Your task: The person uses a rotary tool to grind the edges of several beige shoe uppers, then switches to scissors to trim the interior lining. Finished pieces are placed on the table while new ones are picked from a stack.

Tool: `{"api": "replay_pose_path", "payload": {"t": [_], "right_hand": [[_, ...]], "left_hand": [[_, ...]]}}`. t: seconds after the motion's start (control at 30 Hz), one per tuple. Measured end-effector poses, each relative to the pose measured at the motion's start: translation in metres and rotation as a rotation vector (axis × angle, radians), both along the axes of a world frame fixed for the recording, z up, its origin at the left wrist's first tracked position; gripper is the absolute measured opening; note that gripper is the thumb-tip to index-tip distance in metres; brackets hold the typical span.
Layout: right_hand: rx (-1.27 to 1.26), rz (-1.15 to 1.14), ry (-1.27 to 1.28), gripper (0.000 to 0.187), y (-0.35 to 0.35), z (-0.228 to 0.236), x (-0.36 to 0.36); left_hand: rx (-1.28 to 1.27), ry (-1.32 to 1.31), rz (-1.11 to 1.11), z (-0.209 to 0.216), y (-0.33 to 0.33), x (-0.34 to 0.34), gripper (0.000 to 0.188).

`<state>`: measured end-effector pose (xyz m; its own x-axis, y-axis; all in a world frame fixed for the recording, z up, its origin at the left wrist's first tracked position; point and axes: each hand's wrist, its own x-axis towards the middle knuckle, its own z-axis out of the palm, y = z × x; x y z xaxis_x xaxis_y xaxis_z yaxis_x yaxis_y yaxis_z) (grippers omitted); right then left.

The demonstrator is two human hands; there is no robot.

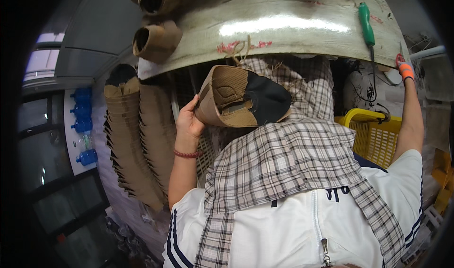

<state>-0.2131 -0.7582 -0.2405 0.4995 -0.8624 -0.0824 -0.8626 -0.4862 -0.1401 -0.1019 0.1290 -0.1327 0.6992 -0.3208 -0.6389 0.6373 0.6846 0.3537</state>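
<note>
Left hand [190, 120] grips a shoe upper [215, 107], right hand [405, 70] a red-handled tool [399, 58]

The left fingers are clamped on the near-left wall of the shoe upper, thumb along its outside; the other fingers are mostly hidden beneath. The right fingers, in an orange and grey covering, are curled around the tool's red handle at the tabletop [283, 43]'s right edge, a thin point projecting upward.

The upper is held above the lap, just off the tabletop's near edge, its opening facing up: tan textured lining at one end, smooth black lining at the other, the wall curved. Around it hangs a plaid cloth apron [279, 149]. The tabletop is pale, scuffed and glossy, bearing a green-handled tool [365, 24] and rounded brown uppers [163, 38]. Leftward stand nested stacks of uppers [127, 140]; rightward, a yellow perforated plastic basket [352, 116].
</note>
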Motion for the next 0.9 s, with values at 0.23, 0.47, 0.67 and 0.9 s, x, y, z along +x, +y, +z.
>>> {"api": "replay_pose_path", "payload": {"t": [0.23, 0.47, 0.67, 0.9], "right_hand": [[0.149, 0.021, -0.543, 0.049, 0.123, 0.048, -0.001], [0.548, 0.984, -0.628, 0.029, 0.457, 0.101, 0.027], [0.204, 1.527, -0.286, 0.038, 0.48, 0.108, 0.049], [0.214, 1.517, -0.189, 0.036, 0.481, 0.094, 0.049]], "left_hand": [[-0.026, -0.086, 0.029, -0.007, -0.006, -0.043, 0.038], [0.142, -0.222, 0.019, -0.093, -0.005, -0.041, 0.032], [0.208, -0.413, -0.019, -0.088, -0.058, -0.05, 0.031], [0.207, -0.498, -0.043, -0.065, -0.094, -0.033, 0.041]]}}
